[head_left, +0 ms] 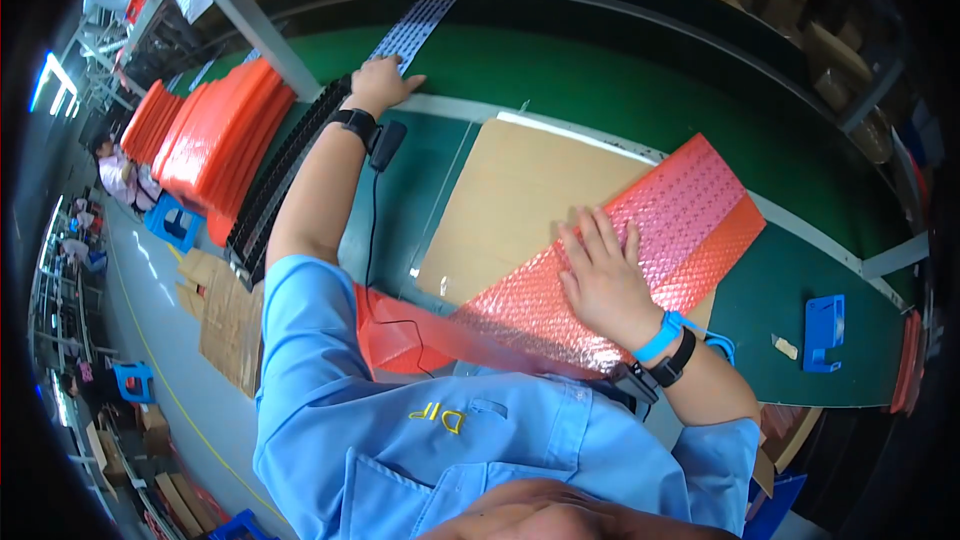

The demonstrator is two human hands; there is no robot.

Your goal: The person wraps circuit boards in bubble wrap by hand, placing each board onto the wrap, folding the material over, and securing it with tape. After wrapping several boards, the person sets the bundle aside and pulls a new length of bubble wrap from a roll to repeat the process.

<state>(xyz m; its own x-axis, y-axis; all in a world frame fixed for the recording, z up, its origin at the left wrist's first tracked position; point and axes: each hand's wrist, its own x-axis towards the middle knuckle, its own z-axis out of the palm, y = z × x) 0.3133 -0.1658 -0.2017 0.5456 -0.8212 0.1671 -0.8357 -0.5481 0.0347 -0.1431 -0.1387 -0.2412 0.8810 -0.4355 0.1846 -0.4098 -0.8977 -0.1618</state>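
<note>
My right hand (605,280) lies flat with fingers spread on a red bubble-wrap sheet or bag (690,210), part of it printed in a darker pattern. The bubble wrap slants across a brown cardboard sheet (520,180) and hangs over the near table edge against my shirt. My left hand (383,85) reaches far forward to the near end of a white sheet with rows of dark marks (420,28) on the green belt. Its thumb stands apart from the fingers, which partly hide the sheet's end; no grip shows.
Stacks of red bubble-wrap bags (215,135) stand at left beside a black ribbed rail (295,165). A metal post (260,30) rises near my left hand. At right, a blue plastic holder (824,333) lies on the green tabletop (770,290). A cable hangs from my left wrist.
</note>
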